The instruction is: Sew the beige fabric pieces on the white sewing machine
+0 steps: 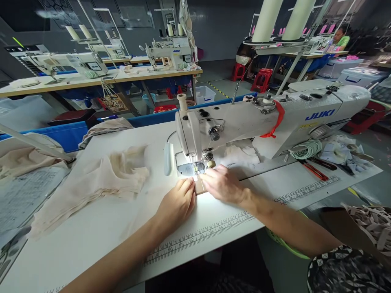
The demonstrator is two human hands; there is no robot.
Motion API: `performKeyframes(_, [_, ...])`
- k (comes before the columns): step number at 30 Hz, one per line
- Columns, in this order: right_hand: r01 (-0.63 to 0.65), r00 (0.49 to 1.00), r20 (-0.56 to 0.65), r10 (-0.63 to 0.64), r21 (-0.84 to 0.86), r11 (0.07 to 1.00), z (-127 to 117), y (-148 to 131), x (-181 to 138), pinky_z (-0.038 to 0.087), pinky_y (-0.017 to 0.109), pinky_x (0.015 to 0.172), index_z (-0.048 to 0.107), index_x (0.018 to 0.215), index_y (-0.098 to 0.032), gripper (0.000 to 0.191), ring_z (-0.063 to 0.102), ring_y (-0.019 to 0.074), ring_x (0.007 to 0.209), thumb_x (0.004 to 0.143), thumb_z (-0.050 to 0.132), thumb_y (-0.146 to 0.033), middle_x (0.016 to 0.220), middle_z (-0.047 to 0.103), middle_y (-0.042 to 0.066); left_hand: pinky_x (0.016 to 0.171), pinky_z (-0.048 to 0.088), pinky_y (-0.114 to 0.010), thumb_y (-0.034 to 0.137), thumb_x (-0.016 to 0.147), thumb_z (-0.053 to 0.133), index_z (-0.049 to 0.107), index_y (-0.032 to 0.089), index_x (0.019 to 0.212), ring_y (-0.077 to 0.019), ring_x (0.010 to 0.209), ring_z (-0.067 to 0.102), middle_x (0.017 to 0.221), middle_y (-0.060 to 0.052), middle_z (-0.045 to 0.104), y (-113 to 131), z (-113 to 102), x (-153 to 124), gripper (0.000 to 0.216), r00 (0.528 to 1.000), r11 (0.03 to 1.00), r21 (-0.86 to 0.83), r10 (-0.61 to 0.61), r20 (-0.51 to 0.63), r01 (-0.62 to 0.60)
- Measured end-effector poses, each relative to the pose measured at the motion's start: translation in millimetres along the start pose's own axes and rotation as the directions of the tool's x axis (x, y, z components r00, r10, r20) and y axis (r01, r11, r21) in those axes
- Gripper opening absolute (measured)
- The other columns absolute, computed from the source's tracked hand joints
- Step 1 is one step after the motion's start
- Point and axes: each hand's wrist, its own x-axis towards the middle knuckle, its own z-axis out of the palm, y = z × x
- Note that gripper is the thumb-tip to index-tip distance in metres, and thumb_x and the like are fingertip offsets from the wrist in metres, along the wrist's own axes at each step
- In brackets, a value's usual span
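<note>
Right between the left hand (179, 199) and the right hand (224, 184), a small beige fabric piece (200, 187) lies just before the needle of the sewing machine (235, 120); bent fingers touch it from both sides, pinching or merely pressing, I cannot tell.

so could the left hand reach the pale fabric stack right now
Probably yes: the pale fabric stack lies near the left hand, with white tabletop between them, though the hand may first have to leave the tan piece.
</note>
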Motion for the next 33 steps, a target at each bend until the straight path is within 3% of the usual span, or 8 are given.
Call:
performKeyframes(4, [-0.085,0.995,-0.061,0.083,-0.031,0.996,0,17,2,0.041,0.039,0.074,0.066,0.085,-0.02,0.027,0.051,0.0212,0.072,0.099,0.044,-0.012,0.082,0.063,0.006,0.092,0.06,-0.044,0.02,0.102,0.032,0.063,0.008,0.124,-0.0307,0.107,0.064,0.116,-0.019,0.067,-6,8,7,0.04,0.998,0.999,-0.012,-0.052,0.041,0.053])
performKeyframes(9, [-0.093,0.99,-0.103,0.092,0.003,0.996,4,26,4,0.041,0.037,0.078,0.068,0.085,-0.018,0.029,0.055,0.0204,0.075,0.101,0.044,-0.013,0.086,0.067,0.008,0.091,0.059,-0.042,0.02,0.102,0.032,0.063,0.011,0.123,-0.0308,0.105,0.063,0.115,-0.018,0.067,-10,15,13,0.039,0.995,0.994,-0.052,-0.092,0.047,0.095])
performKeyframes(18, [-0.089,0.986,-0.141,0.089,0.003,0.996,5,25,2,0.042,0.035,0.075,0.068,0.083,-0.018,0.029,0.056,0.0182,0.072,0.101,0.046,-0.013,0.082,0.067,0.004,0.087,0.059,-0.037,0.015,0.101,0.035,0.066,0.0,0.114,-0.0289,0.098,0.063,0.108,-0.019,0.068,-9,11,20,0.037,0.998,0.998,0.006,-0.055,0.009,0.055])
performKeyframes(27, [-0.086,0.987,-0.133,0.093,0.059,0.995,10,26,1,0.042,0.035,0.077,0.069,0.086,-0.019,0.026,0.06,0.0194,0.077,0.1,0.048,-0.014,0.084,0.068,0.004,0.088,0.058,-0.036,0.018,0.102,0.033,0.069,0.003,0.111,-0.0277,0.095,0.062,0.108,-0.018,0.07,-11,12,19,0.04,0.999,0.997,0.074,-0.032,0.027,0.03])
performKeyframes(33, [-0.212,0.958,-0.173,0.229,0.111,0.971,10,31,7,0.037,0.03,0.071,0.062,0.076,-0.019,0.026,0.055,0.0159,0.068,0.1,0.052,-0.017,0.076,0.064,0.003,0.088,0.057,-0.04,0.019,0.103,0.028,0.068,0.002,0.116,-0.0301,0.096,0.063,0.113,-0.021,0.069,-12,12,19,0.045,0.999,0.998,0.06,-0.029,0.04,0.027])
